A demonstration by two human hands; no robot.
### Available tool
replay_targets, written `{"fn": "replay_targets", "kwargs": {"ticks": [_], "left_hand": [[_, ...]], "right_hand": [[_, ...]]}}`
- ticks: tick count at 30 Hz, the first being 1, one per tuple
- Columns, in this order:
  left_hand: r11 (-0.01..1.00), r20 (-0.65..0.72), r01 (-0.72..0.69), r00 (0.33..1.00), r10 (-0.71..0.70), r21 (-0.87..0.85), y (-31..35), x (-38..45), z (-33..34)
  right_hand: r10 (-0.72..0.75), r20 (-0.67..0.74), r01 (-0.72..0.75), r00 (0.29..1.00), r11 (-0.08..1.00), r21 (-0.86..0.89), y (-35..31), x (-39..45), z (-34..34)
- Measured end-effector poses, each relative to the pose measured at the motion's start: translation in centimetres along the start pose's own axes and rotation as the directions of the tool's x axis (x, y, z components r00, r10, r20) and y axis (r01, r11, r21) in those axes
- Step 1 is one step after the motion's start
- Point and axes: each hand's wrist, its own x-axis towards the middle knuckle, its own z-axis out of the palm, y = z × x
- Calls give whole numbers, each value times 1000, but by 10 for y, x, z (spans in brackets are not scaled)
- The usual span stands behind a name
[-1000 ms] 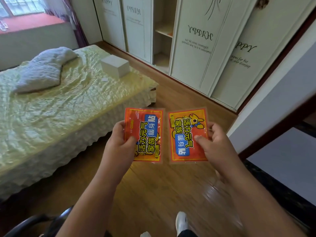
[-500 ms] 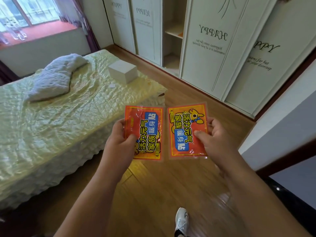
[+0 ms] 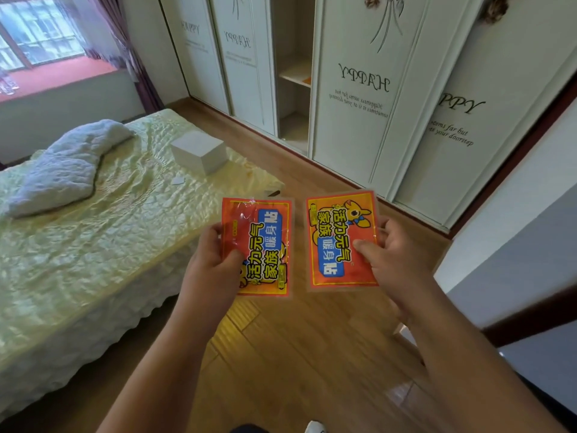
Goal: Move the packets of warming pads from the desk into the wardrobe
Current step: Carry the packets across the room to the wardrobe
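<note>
I hold two orange-red warming pad packets side by side in front of me, above the wooden floor. My left hand (image 3: 209, 266) grips the left packet (image 3: 260, 242) by its left edge, thumb on its face. My right hand (image 3: 394, 260) pinches the right packet (image 3: 335, 235) by its right edge, thumb across the front. The white wardrobe (image 3: 352, 98) stands ahead with one sliding door open, showing shelves (image 3: 295, 75). An orange item lies on the upper shelf, partly hidden by the door.
A bed (image 3: 93, 232) with a pale green cover fills the left side, bearing a white box (image 3: 199, 151) and a grey folded blanket (image 3: 65, 164). A white wall corner (image 3: 512, 232) juts in at the right. Wooden floor (image 3: 318, 182) runs between bed and wardrobe.
The view has lifted and moved nearer the wardrobe, so its open section shows more. Both hands keep the same hold on the packets.
</note>
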Motion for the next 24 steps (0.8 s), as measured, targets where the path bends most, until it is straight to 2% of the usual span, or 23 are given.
{"fn": "replay_targets", "kwargs": {"ticks": [14, 24], "left_hand": [[998, 130, 6, 991, 2, -58, -2, 146, 38], [997, 161, -49, 985, 59, -65, 6, 286, 23]], "right_hand": [[21, -138, -38, 990, 992, -122, -23, 106, 7], [5, -209, -23, 978, 996, -84, -69, 193, 72]]}}
